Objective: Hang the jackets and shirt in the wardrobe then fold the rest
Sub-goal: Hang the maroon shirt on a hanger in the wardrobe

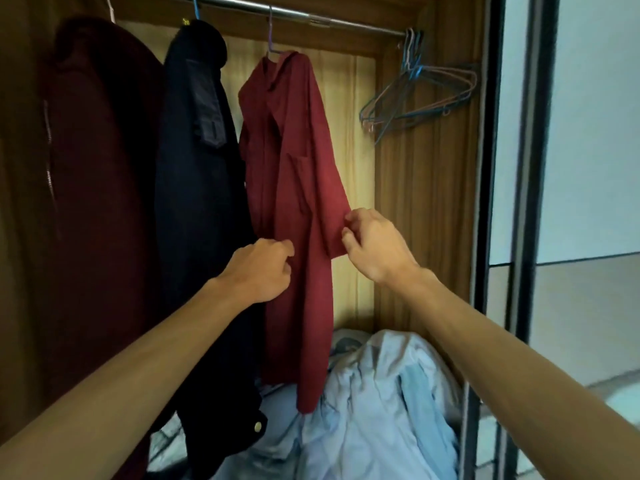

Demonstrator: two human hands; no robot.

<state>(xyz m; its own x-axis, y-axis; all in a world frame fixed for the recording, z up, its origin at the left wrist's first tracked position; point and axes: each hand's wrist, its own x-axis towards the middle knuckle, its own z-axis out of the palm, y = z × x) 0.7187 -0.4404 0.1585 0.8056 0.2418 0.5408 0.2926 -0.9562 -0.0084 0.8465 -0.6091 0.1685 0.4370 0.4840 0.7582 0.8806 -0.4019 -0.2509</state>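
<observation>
A dark red shirt [294, 188] hangs on a purple hanger [271, 36] from the metal rail [287, 13] of the wardrobe. To its left hang a black jacket [201, 174] and a maroon jacket [100, 174]. My left hand [259, 268] has curled fingers at the shirt's front edge, about waist height. My right hand [374, 244] pinches the hem of the shirt's short sleeve. Below the shirt, a heap of pale blue clothes [374, 403] lies on the wardrobe floor.
Several bare wire hangers [419, 95] hang bunched at the right end of the rail, against the wooden side wall [426, 209]. A dark sliding-door frame [498, 202] stands to the right, with a pale wall and floor beyond it.
</observation>
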